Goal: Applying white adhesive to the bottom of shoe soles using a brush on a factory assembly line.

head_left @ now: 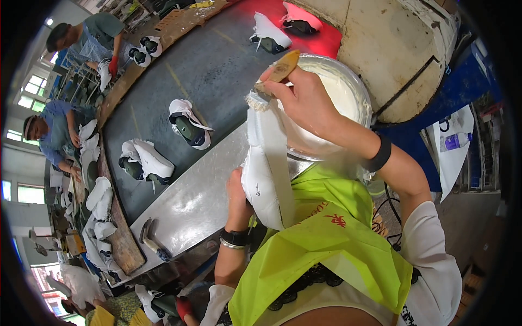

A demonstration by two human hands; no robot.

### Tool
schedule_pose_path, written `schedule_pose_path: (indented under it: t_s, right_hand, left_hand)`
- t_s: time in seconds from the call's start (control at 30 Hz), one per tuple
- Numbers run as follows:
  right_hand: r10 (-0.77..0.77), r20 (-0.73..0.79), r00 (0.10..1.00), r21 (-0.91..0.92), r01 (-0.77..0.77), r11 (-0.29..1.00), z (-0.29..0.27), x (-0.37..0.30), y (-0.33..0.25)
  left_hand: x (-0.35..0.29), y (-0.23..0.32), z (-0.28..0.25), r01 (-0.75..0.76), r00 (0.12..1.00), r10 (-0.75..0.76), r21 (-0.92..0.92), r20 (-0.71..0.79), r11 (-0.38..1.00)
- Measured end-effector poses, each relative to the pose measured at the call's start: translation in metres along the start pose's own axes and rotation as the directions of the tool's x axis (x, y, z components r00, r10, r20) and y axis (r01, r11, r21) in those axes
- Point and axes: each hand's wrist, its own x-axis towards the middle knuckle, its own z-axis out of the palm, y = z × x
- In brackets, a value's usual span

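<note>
My left hand (237, 200) is closed around a white shoe upper (267, 176), its underside turned up and its toe or heel end pointing away from me; part of that hand is hidden behind the shoe. A flat brush (281, 66) with a wooden handle is gripped in my right hand (307, 103). Its pale bristles touch the far end of the shoe. Below and beside my right hand stands a round metal pot (365, 96) of creamy white liquid, partly covered by my arm and the shoe.
On the dark conveyor belt (163, 89) lie several white shoe uppers (190, 125). A hammer (154, 240) rests on the metal ledge (196, 209). Along the far side, co-workers (54, 127) handle shoes by a wooden-edged bench. A purple-labelled bottle (455, 142) is at the right.
</note>
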Motion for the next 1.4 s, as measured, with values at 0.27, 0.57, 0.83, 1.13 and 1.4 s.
schedule_pose_path:
  t_s: [0.27,0.57,0.83,1.13,1.4]
  right_hand:
    - [-0.137,0.3,0.944,-0.148,0.188,0.971,-0.002,-0.007,-0.019]
    - [0.031,0.607,0.794,-0.24,0.146,0.96,-0.018,-0.01,-0.043]
    - [-0.277,0.218,0.936,-0.138,0.31,0.941,-0.019,0.01,0.021]
    - [-0.234,0.313,0.921,0.007,0.244,0.97,-0.005,-0.025,0.0]
    - [-0.315,0.026,0.949,-0.491,0.286,0.823,0.003,-0.026,0.065]
  left_hand:
    - [-0.009,0.007,-0.003,0.066,0.993,-0.056,0.102,-0.102,0.993]
    - [-0.013,0.011,0.001,-0.073,0.988,0.115,0.343,-0.102,0.936]
    - [-0.01,0.022,0.009,-0.077,0.997,0.075,0.32,0.019,0.944]
    - [-0.01,0.042,0.016,0.182,0.983,-0.174,-0.36,0.055,0.915]
    - [0.033,0.058,0.008,0.111,0.994,-0.107,-0.296,0.03,0.949]
